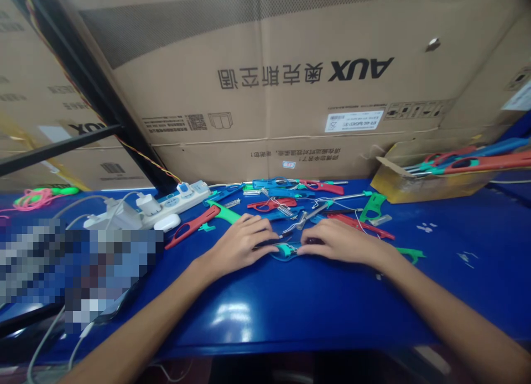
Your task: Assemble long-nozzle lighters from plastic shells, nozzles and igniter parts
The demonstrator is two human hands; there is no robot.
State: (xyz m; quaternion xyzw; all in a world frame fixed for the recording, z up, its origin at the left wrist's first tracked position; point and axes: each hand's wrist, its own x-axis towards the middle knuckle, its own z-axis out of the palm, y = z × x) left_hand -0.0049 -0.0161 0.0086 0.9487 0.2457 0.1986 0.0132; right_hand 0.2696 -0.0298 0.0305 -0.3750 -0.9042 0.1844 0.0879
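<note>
My left hand (245, 241) and my right hand (332, 241) meet over the blue table, fingers closed on opposite ends of a blue lighter casing (277, 256). A small teal part (286, 250) with thin wires sits in that casing, between my fingertips. The fingers hide much of its outline. Just beyond them lie loose lighter parts: a red casing (271, 205), metal tubes (350, 196) and a green handle (373, 207). Close to my left hand rest a green casing (226, 213) and a red lighter handle (193, 227). Another red casing (365, 226) lies behind my right hand.
A cardboard box (440, 189) filled with red and blue lighters stands at the back right. At left are a white power strip (194, 193) with plugged chargers, a white case (166, 220) and cables. A large carton (265, 57) forms the back wall.
</note>
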